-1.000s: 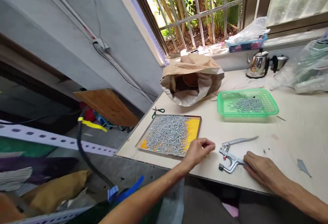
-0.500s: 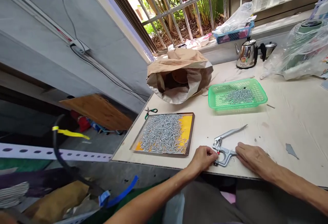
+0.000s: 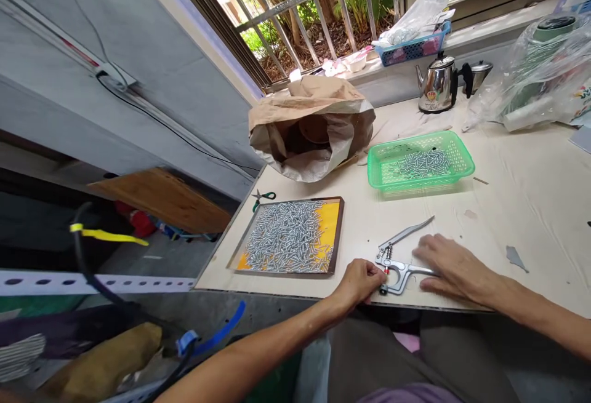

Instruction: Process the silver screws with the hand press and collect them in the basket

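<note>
Left hand (image 3: 355, 281) pinched nearly shut at the head of the pliers (image 3: 405, 269); can't tell if a small part is in the fingertips. Right hand (image 3: 452, 264) half open, blurred, over the lower handle; grip can't be told. Pliers lie near the table (image 3: 357, 218) edge, upper handle raised. Risk: squeezing with left fingertips between the jaws would nip them; a loose right grip could let the tool twist. Tray (image 3: 340, 237) of metal bits (image 3: 284, 237) left of it, green basket (image 3: 415, 184) beyond.

Silver hand pliers (image 3: 401, 275), splayed on pale tabletop (image 3: 545, 206)
</note>
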`<state>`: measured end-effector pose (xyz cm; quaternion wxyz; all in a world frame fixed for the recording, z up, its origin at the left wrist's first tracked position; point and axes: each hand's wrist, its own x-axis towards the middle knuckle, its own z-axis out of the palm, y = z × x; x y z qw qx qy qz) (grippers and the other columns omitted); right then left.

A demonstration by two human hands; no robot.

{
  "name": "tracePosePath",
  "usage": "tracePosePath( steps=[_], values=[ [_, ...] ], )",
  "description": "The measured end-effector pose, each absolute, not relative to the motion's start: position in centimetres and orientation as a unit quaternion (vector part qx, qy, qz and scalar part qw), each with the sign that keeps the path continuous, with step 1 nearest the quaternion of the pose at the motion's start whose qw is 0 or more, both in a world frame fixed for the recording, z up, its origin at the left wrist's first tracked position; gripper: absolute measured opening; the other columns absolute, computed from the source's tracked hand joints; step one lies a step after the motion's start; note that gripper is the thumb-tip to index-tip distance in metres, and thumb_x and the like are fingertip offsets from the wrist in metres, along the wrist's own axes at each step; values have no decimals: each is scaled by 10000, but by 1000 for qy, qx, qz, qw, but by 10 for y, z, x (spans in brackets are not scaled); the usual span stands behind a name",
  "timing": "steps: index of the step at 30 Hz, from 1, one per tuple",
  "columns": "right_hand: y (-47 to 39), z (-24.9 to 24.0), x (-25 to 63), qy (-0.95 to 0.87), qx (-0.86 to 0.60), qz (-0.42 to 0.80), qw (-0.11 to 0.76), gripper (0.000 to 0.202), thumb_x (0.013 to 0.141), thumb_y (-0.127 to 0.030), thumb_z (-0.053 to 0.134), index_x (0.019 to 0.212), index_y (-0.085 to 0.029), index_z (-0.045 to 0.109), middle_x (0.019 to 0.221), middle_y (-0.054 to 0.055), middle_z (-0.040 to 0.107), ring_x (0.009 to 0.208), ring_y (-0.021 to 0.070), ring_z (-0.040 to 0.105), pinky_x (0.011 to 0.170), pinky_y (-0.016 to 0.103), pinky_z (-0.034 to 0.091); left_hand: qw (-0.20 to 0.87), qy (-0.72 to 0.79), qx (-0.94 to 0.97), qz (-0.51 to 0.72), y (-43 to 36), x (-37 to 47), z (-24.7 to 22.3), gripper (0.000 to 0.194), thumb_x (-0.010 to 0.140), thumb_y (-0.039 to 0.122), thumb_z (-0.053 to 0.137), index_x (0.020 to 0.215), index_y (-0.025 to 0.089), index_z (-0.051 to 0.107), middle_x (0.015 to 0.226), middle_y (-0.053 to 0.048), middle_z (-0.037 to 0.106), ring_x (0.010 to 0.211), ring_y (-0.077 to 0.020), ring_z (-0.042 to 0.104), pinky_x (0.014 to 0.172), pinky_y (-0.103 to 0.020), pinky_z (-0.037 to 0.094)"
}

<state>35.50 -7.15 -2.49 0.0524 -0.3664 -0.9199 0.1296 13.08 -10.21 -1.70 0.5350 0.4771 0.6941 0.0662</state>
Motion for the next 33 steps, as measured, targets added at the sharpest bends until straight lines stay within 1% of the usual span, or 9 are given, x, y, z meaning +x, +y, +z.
tracePosePath(
  steps=[3, 5, 11, 17, 20, 22, 26, 30, 33],
  values=[
    [-54, -28, 362, -922, -369, 86, 78, 769, 675, -546, 671, 1305, -180, 423, 1361, 192, 425, 1235, 365, 374, 903, 481, 372, 522, 704, 477, 70, -104, 132, -14, 132, 701, 227, 580, 630, 118, 605, 403, 91, 369, 356, -59, 344, 353, -179, 324],
    [-46, -29, 362, -927, -360, 83, 61, 875, 640, -604, 663, 1346, -167, 388, 1365, 199, 433, 1276, 385, 329, 937, 510, 336, 522, 702, 479, 69, -105, 133, -13, 145, 709, 224, 567, 613, 118, 594, 405, 90, 368, 359, -56, 336, 349, -176, 331],
    [-45, -16, 354, -928, -363, 77, 23, 749, 638, -483, 700, 1268, -150, 470, 1158, 168, 590, 1064, 337, 517, 862, 484, 364, 517, 712, 470, 74, -104, 135, -13, 128, 711, 217, 579, 645, 111, 607, 427, 89, 384, 372, -54, 333, 349, -174, 350],
    [-53, -13, 352, -929, -362, 68, 40, 669, 674, -406, 695, 1258, -168, 472, 1014, 118, 635, 938, 289, 553, 809, 434, 364, 502, 714, 484, 57, -110, 131, -18, 189, 781, 281, 563, 695, 117, 602, 480, 58, 452, 422, -82, 424, 416, -202, 417],
    [-57, -15, 349, -927, -366, 71, 32, 652, 675, -336, 710, 1250, -138, 475, 979, 117, 641, 898, 277, 553, 783, 413, 381, 361, 702, 607, 88, -120, 131, -21, 158, 817, 284, 552, 761, 142, 591, 701, -12, 585, 650, -143, 563, 620, -276, 502],
    [-59, -16, 348, -927, -365, 76, 37, 656, 678, -285, 707, 1264, -127, 459, 978, 115, 643, 890, 272, 549, 775, 405, 394, 248, 639, 718, 121, -123, 136, -23, 153, 812, 291, 586, 899, 165, 583, 942, -64, 613, 894, -204, 575, 789, -352, 496],
    [-63, -19, 350, -923, -364, 100, 69, 719, 669, -239, 708, 1310, -142, 397, 1023, 114, 633, 906, 262, 541, 760, 378, 426, 172, 491, 846, 113, -104, 158, -27, 568, 757, 324, 678, 1238, 177, 415, 1291, -140, 472, 1179, -284, 447, 961, -453, 409],
    [-63, -21, 357, -916, -383, 106, 60, 768, 586, -314, 774, 1254, -127, 442, 1054, 141, 609, 930, 290, 531, 751, 396, 457, 181, 452, 873, 32, -76, 172, -24, 686, 747, 399, 679, 1295, 163, 340, 1183, -122, 520, 1062, -275, 496, 886, -426, 437],
    [-63, -19, 361, -910, -406, 79, 26, 543, 601, -312, 775, 1065, -132, 558, 977, 133, 615, 865, 279, 540, 705, 381, 458, 168, 441, 882, 0, -68, 176, -21, 596, 734, 456, 682, 1182, 142, 445, 1072, -105, 543, 992, -270, 496, 835, -404, 444]
  ],
)
